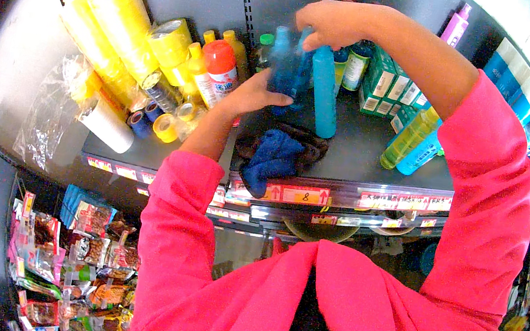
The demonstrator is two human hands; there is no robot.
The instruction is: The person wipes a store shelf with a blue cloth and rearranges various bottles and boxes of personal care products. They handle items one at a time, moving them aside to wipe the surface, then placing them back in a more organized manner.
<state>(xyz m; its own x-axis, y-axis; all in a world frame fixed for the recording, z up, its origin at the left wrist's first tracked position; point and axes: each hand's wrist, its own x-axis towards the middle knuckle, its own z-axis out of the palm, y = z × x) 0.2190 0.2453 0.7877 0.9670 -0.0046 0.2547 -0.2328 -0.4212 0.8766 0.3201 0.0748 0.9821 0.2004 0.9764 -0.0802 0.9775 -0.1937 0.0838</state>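
Over the dark shelf, my left hand [254, 92] is around the lower part of a blue bottle [279, 65], its thumb across the front. Motion blurs that bottle. Higher up, my right hand [337, 23] has its fingertips on the top of a second blue bottle [304, 58], close beside the first; its lower part is hard to make out. A teal bottle [324, 93] stands just right of them, leaning slightly. Below my hands, a dark blue and black cloth [274, 152] lies crumpled, partly hanging over the shelf's front edge.
Yellow tape rolls [168, 44], yellow bottles [202, 73] and a red-capped spray can [220, 63] crowd the left. Green boxes [379, 85], a yellow-green bottle [407, 141] and a light blue bottle [420, 152] stand right. Price labels [303, 195] line the edge; snack packs [91, 248] hang lower left.
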